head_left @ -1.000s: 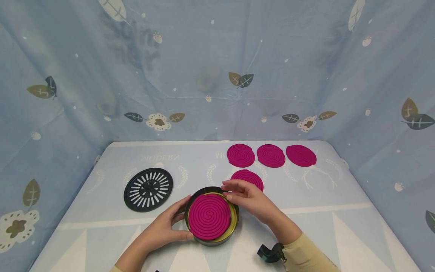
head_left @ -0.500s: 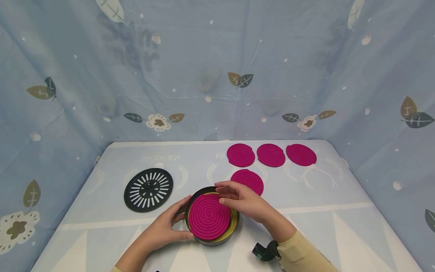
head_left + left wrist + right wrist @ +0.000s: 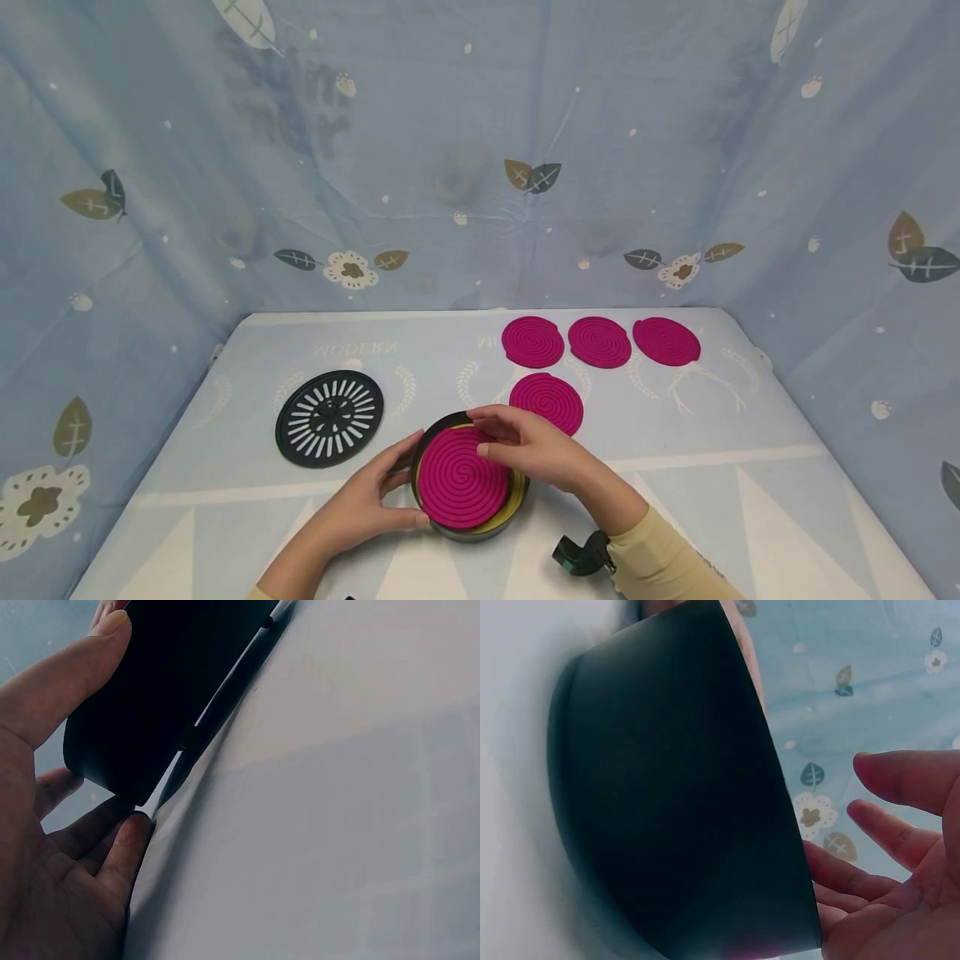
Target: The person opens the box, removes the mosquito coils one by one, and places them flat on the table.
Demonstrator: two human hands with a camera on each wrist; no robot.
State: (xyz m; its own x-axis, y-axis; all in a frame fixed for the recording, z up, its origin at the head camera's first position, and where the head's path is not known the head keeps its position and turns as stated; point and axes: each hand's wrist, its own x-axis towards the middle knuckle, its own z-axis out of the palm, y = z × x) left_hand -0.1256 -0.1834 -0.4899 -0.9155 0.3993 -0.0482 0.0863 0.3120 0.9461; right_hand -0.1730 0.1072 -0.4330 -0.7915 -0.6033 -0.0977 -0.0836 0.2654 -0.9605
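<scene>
A round dark tin with a yellow inside stands on the table. Within it lies a magenta mosquito coil, off to the left, so a yellow strip shows on the right. My left hand holds the tin by its left side, thumb at the near edge and fingers farther back. Over the tin's far right rim reaches my right hand, its fingertips above the coil's upper right edge. In the right wrist view the thumb and fingers stand apart with nothing pinched, some fingers beside the tin's wall.
A black slotted lid lies left of the tin. Behind the right hand is another magenta coil. Several more coils, among them one at the far right, line the table's back edge. Patterned curtain hangs behind and at both sides.
My right hand has moved left from the tin's right rim, so its fingertips are now over the coil. The left hand and tin stay put.
</scene>
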